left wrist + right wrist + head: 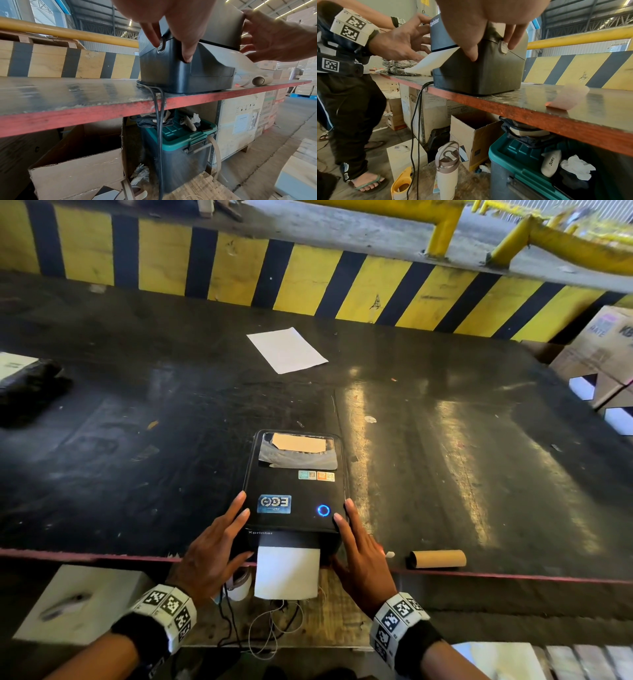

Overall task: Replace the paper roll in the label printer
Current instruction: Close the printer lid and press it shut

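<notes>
A black label printer point(294, 491) sits at the table's near edge with its lid down and a blue ring lit. A white paper strip point(287, 571) hangs out of its front slot. My left hand point(226, 529) lies flat against the printer's left side; in the left wrist view one fingertip touches the side latch point(160, 45). My right hand point(356, 539) presses on the right side with straight fingers, next to the round latch point(503, 46) there. An empty brown cardboard core point(436, 558) lies on the table just right of the right hand.
A white sheet point(287, 349) lies farther back, a black wrapped bundle point(30, 385) at the far left, cardboard boxes point(599, 350) at the right. A yellow-black barrier point(308, 275) bounds the table. Cables point(158, 121) hang over the red table edge point(513, 575) above a teal-lidded bin point(185, 136).
</notes>
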`<state>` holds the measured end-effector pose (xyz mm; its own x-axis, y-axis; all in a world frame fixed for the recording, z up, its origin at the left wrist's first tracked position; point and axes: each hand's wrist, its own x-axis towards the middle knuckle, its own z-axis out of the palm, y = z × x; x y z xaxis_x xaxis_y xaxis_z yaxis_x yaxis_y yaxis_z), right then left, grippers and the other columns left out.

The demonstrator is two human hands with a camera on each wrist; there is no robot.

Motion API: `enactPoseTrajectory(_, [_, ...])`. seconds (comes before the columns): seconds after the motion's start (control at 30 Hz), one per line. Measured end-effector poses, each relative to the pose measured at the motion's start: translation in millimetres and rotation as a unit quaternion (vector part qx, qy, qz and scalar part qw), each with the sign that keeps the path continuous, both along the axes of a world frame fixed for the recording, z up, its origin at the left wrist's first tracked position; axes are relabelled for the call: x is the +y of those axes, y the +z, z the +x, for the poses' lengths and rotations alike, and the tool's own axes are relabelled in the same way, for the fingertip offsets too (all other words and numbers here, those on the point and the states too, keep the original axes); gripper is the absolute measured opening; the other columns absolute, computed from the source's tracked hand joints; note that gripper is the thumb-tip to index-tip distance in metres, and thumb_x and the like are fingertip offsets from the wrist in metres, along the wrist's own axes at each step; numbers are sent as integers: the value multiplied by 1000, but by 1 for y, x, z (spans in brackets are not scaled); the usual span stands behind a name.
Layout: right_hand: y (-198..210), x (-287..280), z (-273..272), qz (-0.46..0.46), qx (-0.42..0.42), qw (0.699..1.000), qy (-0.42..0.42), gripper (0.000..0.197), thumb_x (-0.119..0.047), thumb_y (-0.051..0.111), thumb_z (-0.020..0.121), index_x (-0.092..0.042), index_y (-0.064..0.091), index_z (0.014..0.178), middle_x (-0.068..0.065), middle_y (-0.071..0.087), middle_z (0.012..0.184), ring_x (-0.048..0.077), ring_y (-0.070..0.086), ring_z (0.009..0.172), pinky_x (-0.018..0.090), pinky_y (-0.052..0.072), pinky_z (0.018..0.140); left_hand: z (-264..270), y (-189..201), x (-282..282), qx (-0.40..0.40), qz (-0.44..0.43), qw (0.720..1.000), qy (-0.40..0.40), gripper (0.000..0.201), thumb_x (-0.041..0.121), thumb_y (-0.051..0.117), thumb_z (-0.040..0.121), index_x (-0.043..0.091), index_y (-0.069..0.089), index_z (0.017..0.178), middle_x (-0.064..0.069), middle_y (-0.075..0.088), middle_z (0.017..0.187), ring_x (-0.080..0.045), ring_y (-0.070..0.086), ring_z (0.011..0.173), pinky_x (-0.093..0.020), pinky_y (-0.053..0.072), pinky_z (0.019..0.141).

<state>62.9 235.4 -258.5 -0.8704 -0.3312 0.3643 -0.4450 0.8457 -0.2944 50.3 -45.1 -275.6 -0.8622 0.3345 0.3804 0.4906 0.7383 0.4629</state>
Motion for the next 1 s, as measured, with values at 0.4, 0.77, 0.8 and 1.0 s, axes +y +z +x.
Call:
enactPoseTrajectory(0.4, [4,-1,2,10,2,1000,-10,97,-23,88,60,-9,33,138,14,23,150,28,60,117,27,36,84,0,2,0,6,-1,1000,-9,90,13,82,67,9,28,139,-8,15,156,2,8,143,-43,37,102])
enactPoseTrajectory(0.77, [7,-2,3,10,-12,1000,-11,94,-24,88,60,-8,36,137,13,25,149,26,60,117,25,35,85,-2,2,-1,15,-4,1000,-8,85,21,75,72,10,27,141,10,-1,160,-1,10,142,-41,38,102])
enactPoseTrajectory(0.8, [7,-3,3,7,-15,1000,-11,94,-23,88,60,-8,36,137,13,25,149,26,61,116,24,35,85,-2,2,-1,16,-4,1000,-6,81,26,72,75,10,27,141,10,-1,160,1,9,142,-40,38,102])
enactPoseTrajectory(1.0, [8,-3,2,-10,-21,1000,-2,94,-21,86,62,-8,33,138,14,23,150,27,62,115,22,37,83,-2,0,-3,11,-7,1000,-4,73,59,34,89,10,27,142,8,1,160,8,8,141,-37,38,101])
